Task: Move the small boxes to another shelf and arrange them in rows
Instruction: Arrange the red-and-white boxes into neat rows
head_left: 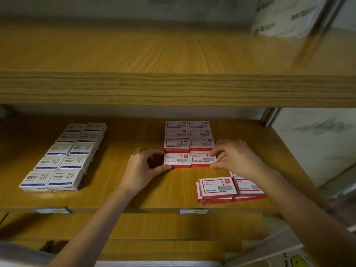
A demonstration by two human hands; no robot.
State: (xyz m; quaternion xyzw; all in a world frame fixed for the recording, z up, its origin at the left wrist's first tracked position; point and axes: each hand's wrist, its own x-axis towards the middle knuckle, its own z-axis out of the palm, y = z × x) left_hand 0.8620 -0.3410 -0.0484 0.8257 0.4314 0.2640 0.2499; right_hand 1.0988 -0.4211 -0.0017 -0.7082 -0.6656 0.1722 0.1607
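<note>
Small red-and-white boxes lie in two columns on the wooden shelf (pixel 115 195), several rows deep (pixel 187 133). My left hand (pixel 142 168) pinches the front left box (pixel 176 160) at its left end between thumb and fingers. My right hand (pixel 234 156) pinches the front right box (pixel 201 159) at its right end. The two boxes lie side by side, touching, right in front of the rows. A loose pile of the same red boxes (pixel 218 187) sits at the front right, partly under my right forearm.
White-and-blue boxes (pixel 63 157) stand in two columns at the shelf's left. An upper shelf board (pixel 173 89) overhangs, with a white printed bag (pixel 281 16) at its back right. Price labels (pixel 193 211) sit on the shelf's front edge. A metal upright (pixel 269 116) bounds the right side.
</note>
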